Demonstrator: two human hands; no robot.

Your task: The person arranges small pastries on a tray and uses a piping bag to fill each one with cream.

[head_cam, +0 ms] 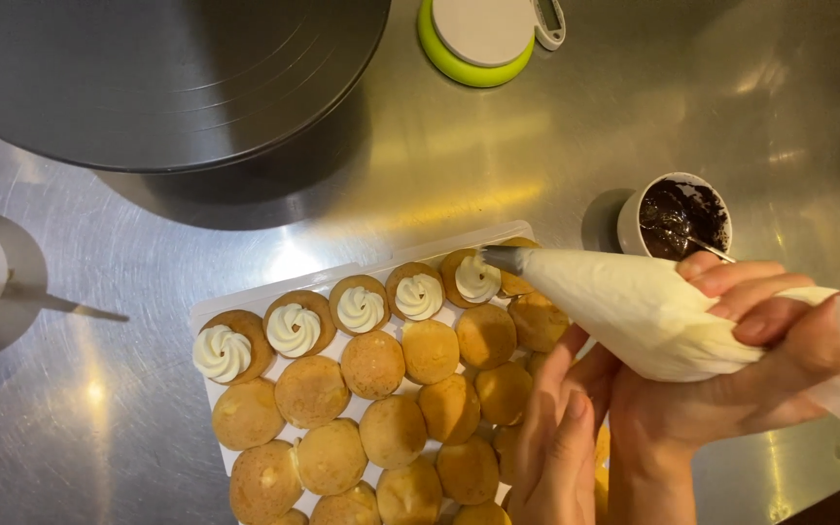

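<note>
Puffs (373,366) on tray (208,313), cup (674,216) right

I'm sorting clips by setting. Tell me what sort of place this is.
Most likely a pastry or bakery kitchen. A stainless steel worktop holds a white tray of round puff pastries, some topped with cream swirls. The right hand squeezes a piping bag, and a cake turntable stands behind.
</note>
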